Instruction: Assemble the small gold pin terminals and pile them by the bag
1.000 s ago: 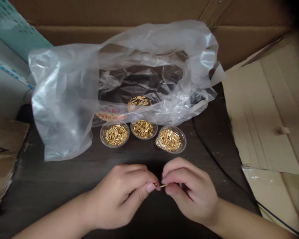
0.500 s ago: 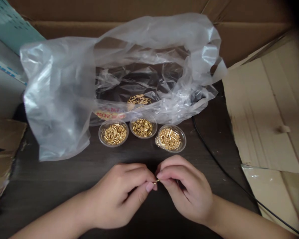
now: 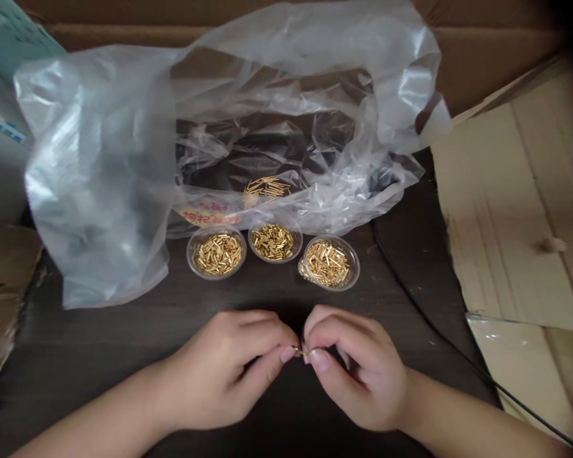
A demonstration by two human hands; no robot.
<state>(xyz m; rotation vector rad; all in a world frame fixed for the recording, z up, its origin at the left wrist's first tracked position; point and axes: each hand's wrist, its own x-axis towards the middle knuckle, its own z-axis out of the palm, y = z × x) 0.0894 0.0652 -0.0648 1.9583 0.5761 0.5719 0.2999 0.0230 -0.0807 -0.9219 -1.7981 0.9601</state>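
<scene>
L hand + R hand both pinch tiny gold metal btwn fingertips, above table; 1 or 2 pcs, can't tell. Keep it straight, squeeze soft, go slow.

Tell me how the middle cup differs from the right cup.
The middle cup stands farther from the right hand; the right cup stands closer. The pieces in the middle cup look darker overall, while those in the right cup look paler. Both cups are clear and round, and hold many small gold-coloured pieces.
</scene>
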